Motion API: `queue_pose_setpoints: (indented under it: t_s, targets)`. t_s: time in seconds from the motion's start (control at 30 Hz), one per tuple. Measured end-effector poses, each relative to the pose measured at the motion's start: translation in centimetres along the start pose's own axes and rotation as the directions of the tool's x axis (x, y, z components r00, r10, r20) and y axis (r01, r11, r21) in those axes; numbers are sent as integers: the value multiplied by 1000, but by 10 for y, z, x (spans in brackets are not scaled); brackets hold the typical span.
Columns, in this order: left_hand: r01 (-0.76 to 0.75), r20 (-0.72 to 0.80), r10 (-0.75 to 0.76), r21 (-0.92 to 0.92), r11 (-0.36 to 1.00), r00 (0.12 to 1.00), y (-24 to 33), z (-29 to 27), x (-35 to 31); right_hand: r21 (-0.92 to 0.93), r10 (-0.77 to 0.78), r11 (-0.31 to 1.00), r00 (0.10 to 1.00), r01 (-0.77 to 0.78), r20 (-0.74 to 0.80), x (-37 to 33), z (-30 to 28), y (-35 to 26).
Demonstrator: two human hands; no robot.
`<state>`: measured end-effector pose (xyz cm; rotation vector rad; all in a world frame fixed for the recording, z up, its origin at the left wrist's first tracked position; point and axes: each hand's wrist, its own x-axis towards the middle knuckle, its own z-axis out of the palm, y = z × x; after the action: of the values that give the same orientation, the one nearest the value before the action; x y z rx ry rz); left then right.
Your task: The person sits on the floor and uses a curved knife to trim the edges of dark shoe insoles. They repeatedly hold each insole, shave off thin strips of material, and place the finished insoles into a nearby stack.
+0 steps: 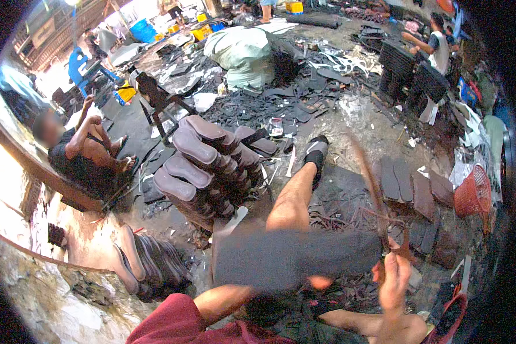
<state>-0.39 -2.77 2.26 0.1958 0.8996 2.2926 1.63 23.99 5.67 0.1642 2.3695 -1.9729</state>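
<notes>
Dark grey, flat, rubber-looking sheet (269, 258) stretches above the seated person's lap, its right end just beside the right hand (393, 280). The step looks like trimming that end; the next move probably calls for a steady sheet and a controlled pull. The right hand appears clenched around the lower part of a long, thin brown piece (366, 172), too blurred to tell strip from blade. The left hand is hidden near the sheet's near edge, so its grip cannot be told. Beyond the far left corner stand stacked brown, sole-shaped pieces (195, 146).
</notes>
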Motion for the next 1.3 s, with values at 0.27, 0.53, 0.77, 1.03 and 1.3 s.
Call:
queue_pose_setpoints:
  t_s: [0.27, 0.53, 0.77, 1.03, 1.3]
  targets:
    - [-278, -553, 232, 0, 960, 800, -23, 95, 98, -276, -386, 917, 810, 287, -441, -35, 49, 49]
    - [-186, -652, 94, -73, 980, 753, -63, 64, 89, -503, -403, 836, 866, 219, -294, -123, 10, 126]
    - [-147, -673, 140, 47, 988, 726, -83, 43, 41, -424, -234, 884, 972, 198, -34, -111, -7, 88]
    - [-16, -706, 136, 174, 985, 695, -81, 37, 27, -321, -240, 923, 970, 212, -50, -45, 50, 89]
    - [-33, -655, 149, 185, 982, 741, -80, 30, 13, -320, -360, 901, 916, 292, -177, 32, 95, 81]
